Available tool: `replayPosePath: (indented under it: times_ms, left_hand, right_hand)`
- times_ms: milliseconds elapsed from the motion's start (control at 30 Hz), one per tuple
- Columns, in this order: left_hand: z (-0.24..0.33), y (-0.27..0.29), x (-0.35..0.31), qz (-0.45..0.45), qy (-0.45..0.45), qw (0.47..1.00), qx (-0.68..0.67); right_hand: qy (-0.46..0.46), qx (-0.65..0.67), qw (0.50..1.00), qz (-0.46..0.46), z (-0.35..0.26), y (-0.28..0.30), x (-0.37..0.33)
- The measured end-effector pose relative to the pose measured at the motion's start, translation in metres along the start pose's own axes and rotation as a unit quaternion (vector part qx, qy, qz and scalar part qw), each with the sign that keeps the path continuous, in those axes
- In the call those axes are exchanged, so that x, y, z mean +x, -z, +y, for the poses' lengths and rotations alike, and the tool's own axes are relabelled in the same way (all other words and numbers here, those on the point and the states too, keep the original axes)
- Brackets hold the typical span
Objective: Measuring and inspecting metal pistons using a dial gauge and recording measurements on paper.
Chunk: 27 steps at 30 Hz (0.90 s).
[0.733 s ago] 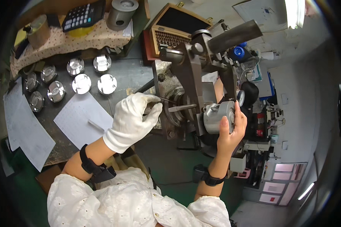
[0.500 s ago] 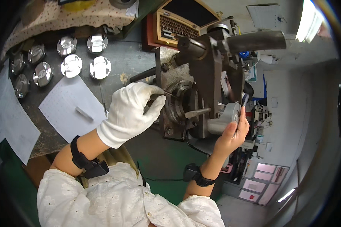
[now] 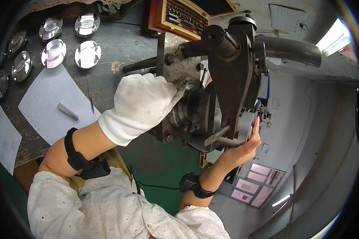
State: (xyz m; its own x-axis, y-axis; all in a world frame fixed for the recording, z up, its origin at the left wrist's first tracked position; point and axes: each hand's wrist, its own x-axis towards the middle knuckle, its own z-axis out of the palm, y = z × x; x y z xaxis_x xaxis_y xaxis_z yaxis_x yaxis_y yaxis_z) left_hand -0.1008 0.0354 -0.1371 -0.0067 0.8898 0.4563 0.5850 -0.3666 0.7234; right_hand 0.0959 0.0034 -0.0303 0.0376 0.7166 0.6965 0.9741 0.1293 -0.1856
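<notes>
My left hand (image 3: 141,105), in a white glove, presses against the round metal part (image 3: 186,104) clamped at the front of a dark iron machine (image 3: 227,79); its fingers are curled, and what they pinch is hidden. My bare right hand (image 3: 245,145) cups a shiny metal cylinder (image 3: 245,125) at the machine's lower right side, fingers pointing up along it. A black lever (image 3: 141,63) sticks out to the left above the glove. Both wrists wear black bands.
Several polished round metal pieces (image 3: 87,53) lie on the dark workbench (image 3: 119,44) at upper left. White paper sheets (image 3: 48,103) carry a small grey bar (image 3: 68,111) and a thin tool (image 3: 90,104). A wooden case (image 3: 183,18) stands behind the machine. Green floor lies below.
The view has closed in on the machine. My left hand moved from holding a thin rod near the part to pressing on it. My right hand stays on the cylinder.
</notes>
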Motion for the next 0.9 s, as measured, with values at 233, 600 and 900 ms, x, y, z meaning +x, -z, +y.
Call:
replayPosePath:
  times_ms: [233, 600, 900]
  left_hand:
    - [0.015, -0.002, -0.02, -0.018, -0.085, 0.994, 0.067]
    - [0.049, -0.07, -0.066, -0.108, -0.152, 0.982, -0.022]
    - [0.01, -0.008, 0.001, 0.114, -0.002, 0.986, 0.12]
  right_hand:
    - [-0.016, 0.052, 0.999, -0.001, 0.003, 0.0, 0.0]
    - [-0.002, 0.111, 0.994, -0.025, -0.002, -0.002, 0.005]
    - [0.033, 0.107, 0.993, -0.032, 0.004, 0.002, 0.006]
